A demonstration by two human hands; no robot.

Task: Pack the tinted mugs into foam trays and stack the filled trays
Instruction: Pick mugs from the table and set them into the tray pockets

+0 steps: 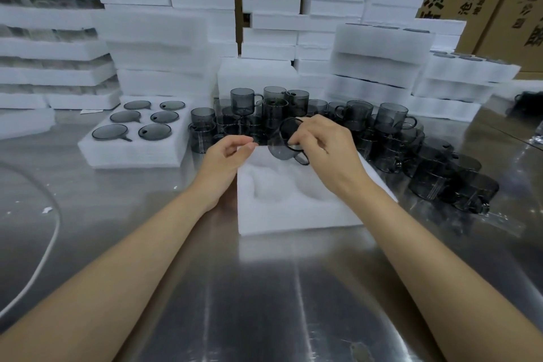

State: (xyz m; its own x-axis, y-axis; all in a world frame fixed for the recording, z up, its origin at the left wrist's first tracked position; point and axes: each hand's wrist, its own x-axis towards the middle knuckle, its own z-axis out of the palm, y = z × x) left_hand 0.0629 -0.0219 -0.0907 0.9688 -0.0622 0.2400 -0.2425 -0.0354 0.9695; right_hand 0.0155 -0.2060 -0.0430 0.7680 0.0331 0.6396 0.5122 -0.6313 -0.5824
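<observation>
A white foam tray (pixel 293 214) with empty round pockets lies in front of me on the steel table. My right hand (pixel 326 150) grips a smoky grey tinted mug (pixel 283 144) by its rim, tilted over the tray's far edge. At the tray's far left corner my left hand (pixel 226 161) has its fingers curled; whether they pinch the foam is unclear. A filled foam tray (pixel 132 153) holding several mugs sits to the left. Behind and to the right stands a cluster of loose tinted mugs (pixel 390 126).
Stacks of white foam trays (pixel 161 47) rise along the back and left of the table. Brown cardboard boxes (pixel 493 9) stand at the back right. A white cable (pixel 44 256) curves across the table at the left. The near steel tabletop (pixel 264 303) is bare.
</observation>
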